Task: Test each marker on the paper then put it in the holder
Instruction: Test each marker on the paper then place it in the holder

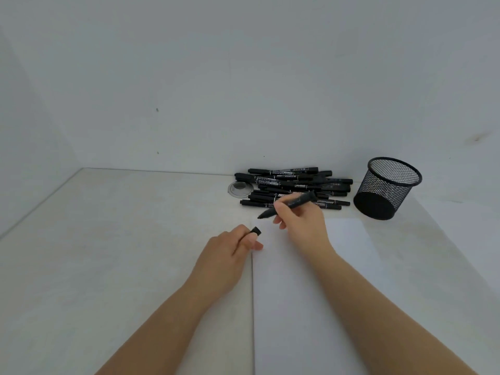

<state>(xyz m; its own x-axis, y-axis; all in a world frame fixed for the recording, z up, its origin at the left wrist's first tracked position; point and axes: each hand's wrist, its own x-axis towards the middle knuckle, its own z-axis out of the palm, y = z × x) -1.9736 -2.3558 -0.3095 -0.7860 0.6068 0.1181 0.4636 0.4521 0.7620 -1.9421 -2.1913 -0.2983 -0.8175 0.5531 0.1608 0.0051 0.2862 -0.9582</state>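
Since it's light, stiff plastic, the marker (288, 205) is pinched mid-barrel by the right hand (301, 221) over the paper's (311, 293) far edge; its cap (256, 230) is gripped in the left hand (230, 253).

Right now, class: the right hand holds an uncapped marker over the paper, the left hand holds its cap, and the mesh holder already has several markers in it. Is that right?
One thing is wrong: the holder is empty, as the head view shows. The right hand does hold an uncapped marker over the paper, and the left hand holds the cap.
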